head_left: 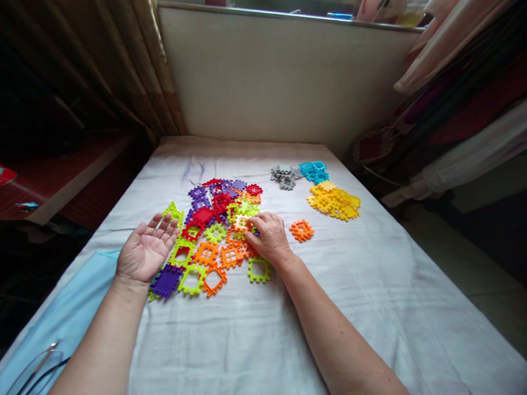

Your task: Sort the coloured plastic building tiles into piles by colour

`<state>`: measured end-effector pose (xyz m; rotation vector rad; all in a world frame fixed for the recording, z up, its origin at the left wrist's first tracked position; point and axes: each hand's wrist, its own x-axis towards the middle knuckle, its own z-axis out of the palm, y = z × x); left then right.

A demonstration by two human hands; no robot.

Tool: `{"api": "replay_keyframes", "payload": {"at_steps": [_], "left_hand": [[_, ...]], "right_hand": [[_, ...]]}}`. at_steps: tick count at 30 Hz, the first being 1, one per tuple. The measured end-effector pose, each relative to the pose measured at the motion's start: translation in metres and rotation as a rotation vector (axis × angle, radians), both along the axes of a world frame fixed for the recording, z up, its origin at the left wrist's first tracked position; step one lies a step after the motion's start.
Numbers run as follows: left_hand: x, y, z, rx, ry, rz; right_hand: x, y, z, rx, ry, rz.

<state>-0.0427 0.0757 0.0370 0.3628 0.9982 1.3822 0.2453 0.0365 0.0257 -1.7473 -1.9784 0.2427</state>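
Observation:
A mixed heap of interlocking plastic building tiles lies on the bed, with red tiles (202,216), purple tiles (198,192), lime-green tiles (192,278) and orange tiles (206,253). My right hand (269,235) reaches into the heap's right side, its fingers closed on the edge of a pale orange tile (240,223). Part of that tile is hidden by the fingertips. At the heap's left edge my left hand (150,249) is palm up, fingers stretched out, holding nothing. Just below it lies a solid purple tile (166,281).
Sorted piles sit farther right: grey tiles (285,175), blue tiles (313,171) and yellow tiles (334,201). One orange tile (302,230) lies apart. A light-blue cloth (88,296) with glasses and cords is at the left. A wall (280,77) stands behind the bed.

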Motion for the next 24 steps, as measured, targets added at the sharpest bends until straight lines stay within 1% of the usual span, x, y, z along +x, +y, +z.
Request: {"api": "replay_keyframes", "payload": {"at_steps": [7, 11, 14, 16, 18, 21, 24], "left_hand": [[0.003, -0.001, 0.002, -0.010, -0.009, 0.017], [0.001, 0.001, 0.001, -0.015, -0.016, 0.011], [-0.001, 0.002, -0.001, -0.020, -0.023, 0.007], [-0.001, 0.002, -0.001, -0.022, -0.023, 0.006], [-0.001, 0.002, 0.000, -0.025, -0.021, 0.006], [0.000, 0.001, 0.000, -0.022, -0.007, 0.016], [0.001, 0.001, 0.001, -0.015, 0.006, 0.016]], "right_hand": [[0.028, 0.000, 0.016, -0.052, 0.052, -0.054], [0.040, 0.001, 0.017, -0.084, 0.110, -0.029], [0.051, 0.002, 0.016, -0.042, 0.213, -0.032], [0.064, 0.002, 0.017, -0.027, 0.270, -0.077], [0.081, 0.000, 0.018, -0.045, 0.277, -0.152], [0.105, -0.004, 0.020, -0.102, 0.224, -0.250], [0.116, -0.006, 0.020, -0.177, 0.164, -0.273]]}}
